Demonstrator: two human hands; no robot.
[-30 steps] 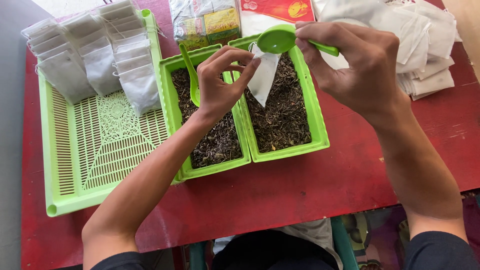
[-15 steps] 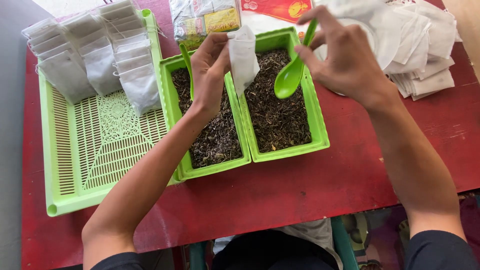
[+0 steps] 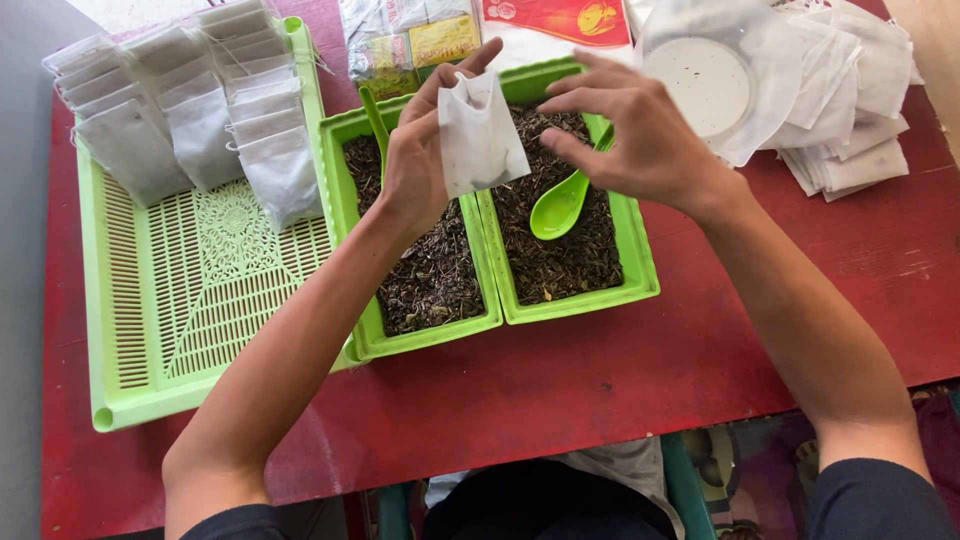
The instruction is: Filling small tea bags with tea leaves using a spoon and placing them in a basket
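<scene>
Two green spoons (image 3: 562,205), two tea trays (image 3: 580,300), one slotted tray (image 3: 150,330).

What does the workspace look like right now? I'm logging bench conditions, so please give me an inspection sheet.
Surface: red table, scuffed.
Job's things: white filter bag; two green trays of dried leaves; green spoon lying in the right tray.
Clutter: filled bags on a slotted green tray; empty bags; packets.
Grippers: left hand holds the bag; right hand at its edge.
Cables: nothing seen.
Surroundings: grey floor.
</scene>
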